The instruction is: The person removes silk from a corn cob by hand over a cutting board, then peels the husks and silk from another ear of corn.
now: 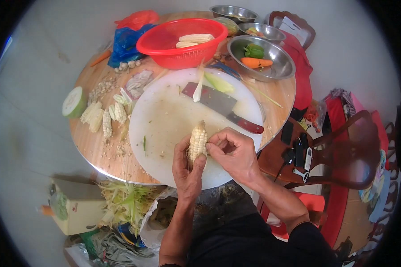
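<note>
A pale ear of corn (pixel 198 141) stands nearly upright over the near part of the round white cutting board (pixel 158 120). My left hand (pixel 186 167) is wrapped round its lower half. Against the right side of the ear, the thumb and fingertips of my right hand (pixel 234 153) are pinched together; whatever they grip is too small to make out. Farther back on the board lies a cleaver (pixel 214 99) with its dark red handle pointing right. A strip of pale husk (pixel 198 90) rests across the blade, and a greener husk piece (pixel 219 82) lies behind it.
A red plastic basket (pixel 151 50) with corn ears stands behind the board. To its right are steel bowls, one (pixel 283 66) holding a carrot and green pepper. Corn pieces (pixel 93 116) and a cut gourd (pixel 74 103) lie left. Husks (pixel 128 199) fill the space below the table edge.
</note>
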Demonstrator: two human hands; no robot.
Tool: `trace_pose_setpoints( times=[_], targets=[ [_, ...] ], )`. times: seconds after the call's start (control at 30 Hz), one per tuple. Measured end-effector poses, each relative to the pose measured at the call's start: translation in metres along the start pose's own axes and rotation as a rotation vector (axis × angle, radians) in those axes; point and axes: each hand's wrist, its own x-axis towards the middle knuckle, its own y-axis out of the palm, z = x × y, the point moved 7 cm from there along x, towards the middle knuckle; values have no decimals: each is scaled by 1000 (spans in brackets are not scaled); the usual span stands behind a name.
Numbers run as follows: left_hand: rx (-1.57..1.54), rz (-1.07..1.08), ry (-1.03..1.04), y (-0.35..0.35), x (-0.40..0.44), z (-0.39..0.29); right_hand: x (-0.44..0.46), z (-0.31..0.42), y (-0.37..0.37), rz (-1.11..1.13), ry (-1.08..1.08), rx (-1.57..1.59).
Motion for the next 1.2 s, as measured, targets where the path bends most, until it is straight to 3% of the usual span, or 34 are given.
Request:
trace_pose_setpoints(
  times=[0.1, 0.43, 0.53, 0.6, 0.83, 0.93, 1.0, 1.13, 1.2],
  targets=[
    [-22, 8, 4, -2, 0, 2, 4, -12, 2, 104, 164, 171],
    [-133, 6, -92, -6, 0, 9, 6, -23, -4, 53, 194, 187],
    [-198, 7, -127, -4, 1, 9, 2, -6, -7, -4, 148, 277],
    [-200, 16, -109, -2, 1, 8, 3, 1, -2, 88, 75, 145],
    [-116, 35, -102, -3, 0, 7, 6, 8, 0, 32, -181, -24],
    [-237, 1, -107, -6, 1, 12, 4, -2, 0, 36, -83, -69],
    [-285, -14, -131, -8, 1, 14, 3, -34, 3, 109, 211, 90],
    [-347, -10, -183, -7, 1, 15, -1, -16, 7, 91, 232, 327],
    [-335, 20, -176, -5, 1, 15, 3, 5, 8, 138, -30, -165]
  ],
)
